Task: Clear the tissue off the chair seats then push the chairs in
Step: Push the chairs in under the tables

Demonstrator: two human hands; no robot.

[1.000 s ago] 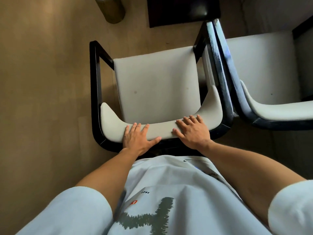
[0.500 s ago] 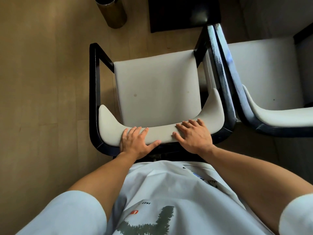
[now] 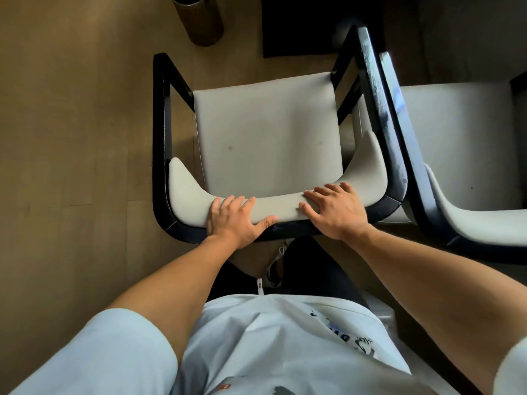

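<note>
The left hand [image 3: 232, 220] lies flat on the padded top of the backrest [image 3: 281, 208] of the near chair [image 3: 268, 143], with fingers straight and spread and the thumb along the near edge, and the right hand [image 3: 336, 213] lies the same way a little further right on the same backrest, so both hands only press and hold nothing. The grey seat of this chair is bare, and its black right armrest [image 3: 379, 109] stands just beside the frame of a second chair [image 3: 462, 155]. Beyond the chairs, on the wooden floor [image 3: 71, 138], stand a round metal bin [image 3: 199, 18] and a dark table base [image 3: 302, 27].
</note>
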